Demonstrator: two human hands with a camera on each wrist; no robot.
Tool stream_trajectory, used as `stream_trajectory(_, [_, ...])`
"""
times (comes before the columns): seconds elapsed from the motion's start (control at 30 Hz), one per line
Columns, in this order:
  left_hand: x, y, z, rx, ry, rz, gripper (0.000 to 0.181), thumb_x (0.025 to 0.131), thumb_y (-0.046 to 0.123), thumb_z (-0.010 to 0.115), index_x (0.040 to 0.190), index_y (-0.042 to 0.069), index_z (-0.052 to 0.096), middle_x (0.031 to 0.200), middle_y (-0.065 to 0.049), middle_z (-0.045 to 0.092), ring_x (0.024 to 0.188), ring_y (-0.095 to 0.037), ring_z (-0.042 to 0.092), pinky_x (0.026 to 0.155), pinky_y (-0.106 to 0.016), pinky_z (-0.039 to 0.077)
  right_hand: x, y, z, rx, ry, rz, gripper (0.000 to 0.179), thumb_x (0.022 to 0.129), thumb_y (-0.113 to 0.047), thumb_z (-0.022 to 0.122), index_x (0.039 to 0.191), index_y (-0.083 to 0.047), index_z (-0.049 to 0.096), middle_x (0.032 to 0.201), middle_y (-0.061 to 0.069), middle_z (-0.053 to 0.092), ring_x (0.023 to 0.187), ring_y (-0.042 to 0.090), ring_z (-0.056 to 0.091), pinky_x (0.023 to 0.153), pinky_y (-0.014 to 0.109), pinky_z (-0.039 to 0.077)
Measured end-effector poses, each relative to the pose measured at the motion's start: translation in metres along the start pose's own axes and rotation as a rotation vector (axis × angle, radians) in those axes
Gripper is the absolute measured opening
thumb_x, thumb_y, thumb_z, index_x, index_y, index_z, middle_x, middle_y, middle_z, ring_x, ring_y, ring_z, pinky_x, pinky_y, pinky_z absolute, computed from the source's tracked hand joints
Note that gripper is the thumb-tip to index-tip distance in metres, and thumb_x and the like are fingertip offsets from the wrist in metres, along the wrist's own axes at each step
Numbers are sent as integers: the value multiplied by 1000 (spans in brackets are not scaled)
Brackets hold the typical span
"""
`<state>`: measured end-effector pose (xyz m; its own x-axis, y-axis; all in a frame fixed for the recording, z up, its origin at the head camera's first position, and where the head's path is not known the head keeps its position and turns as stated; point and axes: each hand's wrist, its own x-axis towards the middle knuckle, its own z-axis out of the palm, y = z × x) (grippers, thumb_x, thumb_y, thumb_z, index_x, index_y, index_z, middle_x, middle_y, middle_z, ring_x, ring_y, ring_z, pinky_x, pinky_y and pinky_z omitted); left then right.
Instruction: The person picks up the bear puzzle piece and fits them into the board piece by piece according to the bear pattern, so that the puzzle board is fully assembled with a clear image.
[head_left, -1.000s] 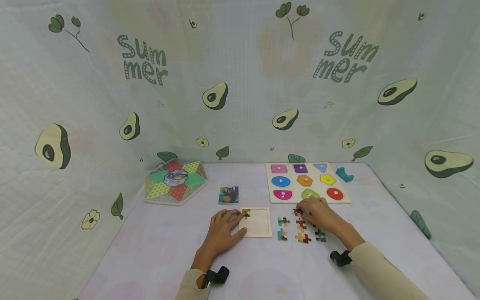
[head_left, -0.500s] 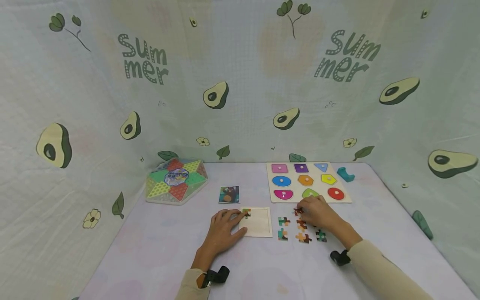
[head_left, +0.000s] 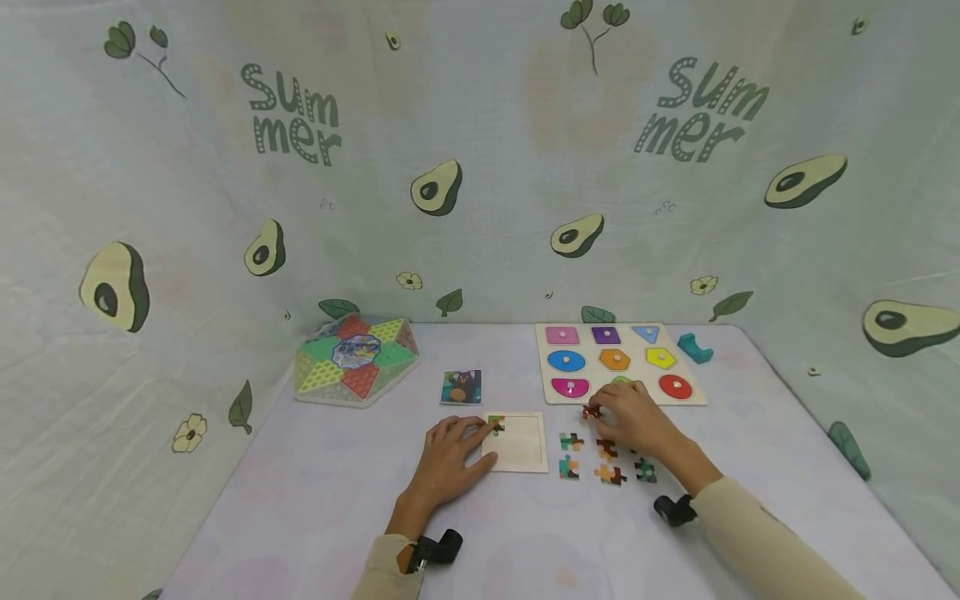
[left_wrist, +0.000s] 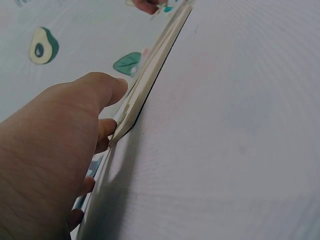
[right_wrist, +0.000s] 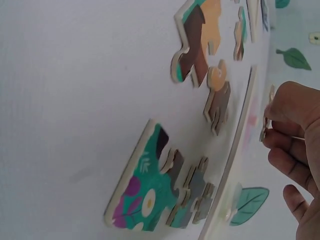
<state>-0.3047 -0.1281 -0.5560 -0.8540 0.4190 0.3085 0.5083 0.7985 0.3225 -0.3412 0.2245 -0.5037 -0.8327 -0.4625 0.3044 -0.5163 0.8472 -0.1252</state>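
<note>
My left hand (head_left: pixel 450 462) rests at the left side of a shallow wooden puzzle tray (head_left: pixel 525 454), its fingers extended and thumb at the near left corner. The index fingertip touches a small jigsaw piece (head_left: pixel 497 422) in the tray's far left corner. In the left wrist view, the thumb and fingers are at the tray's edge (left_wrist: pixel 142 92). My right hand (head_left: pixel 637 417) pinches a brown jigsaw piece (head_left: pixel 591 412) between thumb and fingers, held clear of the table in the right wrist view. Beneath and beside it lie several loose pieces (head_left: pixel 611 475), some partly hidden by the hand.
A shape-knob board (head_left: pixel 585 375) lies behind the right hand, with a teal curved block (head_left: pixel 695 348) at its right. Behind the tray is a bear picture card (head_left: pixel 461 387). A hexagonal game box (head_left: pixel 357 362) stands at back left, before a printed cloth backdrop (head_left: pixel 480 108).
My right hand has lifted the brown jigsaw piece from among the others and moved slightly back and left. The left hand stays on the tray. The head view has shifted a little.
</note>
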Motion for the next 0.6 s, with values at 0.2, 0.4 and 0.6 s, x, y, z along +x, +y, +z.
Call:
stream_trajectory(0.2, [0, -1, -1, 3, -18, -10, 56, 98, 54, 54, 147, 27, 53, 141, 3, 52, 133, -31, 39, 106, -56, 30, 6, -13, -4, 13, 10, -21, 22, 81, -25, 82, 100, -17, 75, 104, -1, 70, 104, 23, 61, 95, 48, 40])
stream_trajectory(0.4, [1, -1, 0, 13, 2, 9, 55, 98, 53, 54, 146, 25, 55, 140, 2, 53, 131, -31, 41, 104, -56, 31, 11, -21, -5, 34, 29, -48, 21, 82, -23, 81, 100, -16, 75, 102, -2, 69, 100, 21, 61, 95, 48, 40])
stream_trajectory(0.6, [0, -1, 1, 13, 9, 7, 55, 99, 53, 54, 146, 25, 55, 139, 2, 53, 131, -32, 41, 104, -56, 31, 16, -26, -5, 31, 33, -63, 21, 82, -22, 81, 101, -16, 75, 103, -2, 70, 101, 21, 61, 92, 46, 40])
